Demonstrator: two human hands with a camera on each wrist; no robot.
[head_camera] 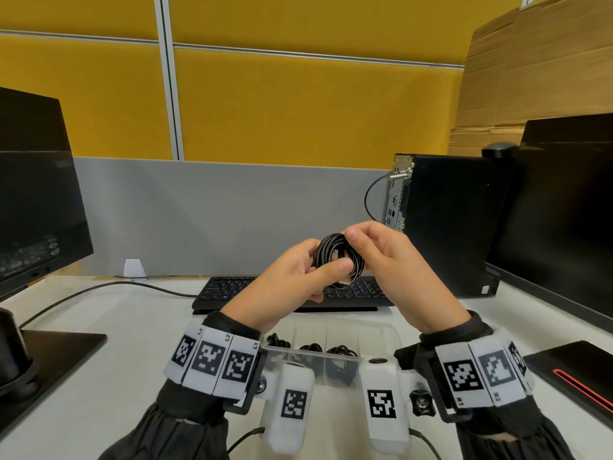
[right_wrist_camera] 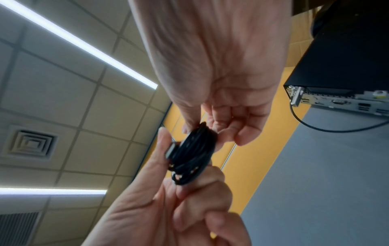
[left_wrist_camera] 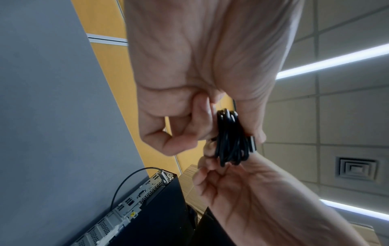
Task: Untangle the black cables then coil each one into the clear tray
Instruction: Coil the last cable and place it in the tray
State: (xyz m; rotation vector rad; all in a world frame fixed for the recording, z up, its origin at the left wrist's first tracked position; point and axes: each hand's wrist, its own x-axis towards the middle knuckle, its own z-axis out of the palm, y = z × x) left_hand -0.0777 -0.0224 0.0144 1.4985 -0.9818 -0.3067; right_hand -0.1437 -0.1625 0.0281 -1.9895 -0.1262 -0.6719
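A coiled black cable is held up in the air above the keyboard. My left hand grips its lower left side, thumb in front and fingers behind. My right hand pinches its upper right edge. The left wrist view shows the coil edge-on between my left hand above and my right hand below, with a plug against the thumb. In the right wrist view the coil sits between both hands. The clear tray lies on the desk under my wrists, with coiled black cables in its compartments.
A black keyboard lies behind the tray, its cord running left. A monitor with its base stands left. A desktop computer and a second monitor stand right. A black base with a red stripe is near right.
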